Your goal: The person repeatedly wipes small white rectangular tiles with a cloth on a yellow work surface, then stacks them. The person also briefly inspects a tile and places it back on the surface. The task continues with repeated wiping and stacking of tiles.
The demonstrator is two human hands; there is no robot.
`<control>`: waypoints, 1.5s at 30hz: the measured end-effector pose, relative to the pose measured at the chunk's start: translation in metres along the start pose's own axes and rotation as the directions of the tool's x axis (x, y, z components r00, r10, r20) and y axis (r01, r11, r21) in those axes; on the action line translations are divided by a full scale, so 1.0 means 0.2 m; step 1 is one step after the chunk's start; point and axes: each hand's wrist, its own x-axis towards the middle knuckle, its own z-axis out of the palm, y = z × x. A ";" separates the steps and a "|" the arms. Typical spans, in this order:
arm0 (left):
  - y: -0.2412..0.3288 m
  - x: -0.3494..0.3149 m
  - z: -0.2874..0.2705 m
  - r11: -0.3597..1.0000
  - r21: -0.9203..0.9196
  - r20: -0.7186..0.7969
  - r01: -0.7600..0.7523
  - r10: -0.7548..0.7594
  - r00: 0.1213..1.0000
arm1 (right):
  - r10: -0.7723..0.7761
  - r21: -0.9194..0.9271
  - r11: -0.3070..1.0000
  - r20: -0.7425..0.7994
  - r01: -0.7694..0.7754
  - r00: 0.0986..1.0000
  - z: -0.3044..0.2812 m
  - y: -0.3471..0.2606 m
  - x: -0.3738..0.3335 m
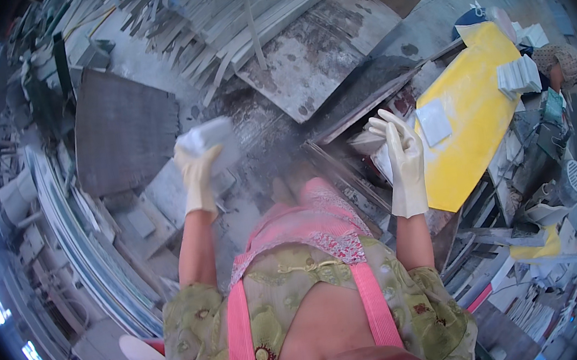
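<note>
My left hand (196, 175), in a cream rubber glove, grips a whitish rectangular tile (218, 143) by its near left edge. Motion blurs that tile, so its face shows no detail. My right hand (404, 157), gloved the same way, is raised with its fingers stretched and partly spread, holding nothing. Just right of it, a pale square tile (434, 122) lies flat on a dusty yellow sheet (478, 142). At the sheet's far right stands a stack of white tiles (518, 77).
Stained boards (304, 59) lie ahead, with long pale strips (215, 19) piled behind them. A dark panel (125, 130) leans at the left, beside long curved-looking slabs (86, 229). Another person (561, 67) is at the far right. Offcuts (141, 220) clutter the lower left.
</note>
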 end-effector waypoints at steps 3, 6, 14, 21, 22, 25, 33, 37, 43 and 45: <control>-0.18 0.08 -0.24 0.986 0.143 -0.227 0.082 -0.048 0.973 | 0.062 0.008 0.998 0.027 -0.062 0.998 0.09 0.01 0.16; -0.41 0.17 -0.46 0.954 0.271 -0.201 0.128 -0.074 0.977 | 0.098 -0.081 0.992 0.016 -0.096 0.995 0.14 0.09 0.37; -0.72 0.40 -0.81 0.741 0.661 -0.185 0.117 0.010 0.983 | 0.254 0.065 0.967 -0.206 -0.245 0.945 0.43 0.59 1.22; -0.25 0.85 -0.60 0.839 0.312 -0.317 0.445 -0.349 0.882 | 0.407 0.082 0.912 -0.062 -0.402 0.911 0.46 0.87 1.55; -0.22 0.97 -0.56 0.803 0.461 -0.276 0.377 -0.274 0.921 | 0.413 0.133 0.904 -0.022 -0.407 0.911 0.42 0.91 1.58; -0.20 1.36 -0.41 0.594 0.758 -0.174 0.268 -0.212 0.962 | 0.202 -0.499 0.856 0.092 -0.130 0.975 0.25 1.09 1.61; 0.17 2.20 0.23 0.517 0.838 0.268 -0.177 -0.108 0.957 | 0.457 -0.622 0.657 -0.121 -0.426 0.881 -0.15 1.17 1.23; 0.49 2.37 0.56 0.534 0.740 0.504 -0.408 -0.039 0.863 | 0.771 -0.012 0.476 -0.474 -0.879 0.424 -0.07 1.15 1.02; 0.79 2.52 1.11 0.518 0.560 0.725 -0.646 0.070 0.685 | 0.443 -0.864 0.238 -0.310 -0.444 0.841 0.19 1.20 0.77; 0.85 2.58 1.33 0.487 0.571 0.733 -0.660 0.059 0.678 | 0.458 -0.270 0.672 -0.580 -0.689 0.674 0.25 1.15 0.85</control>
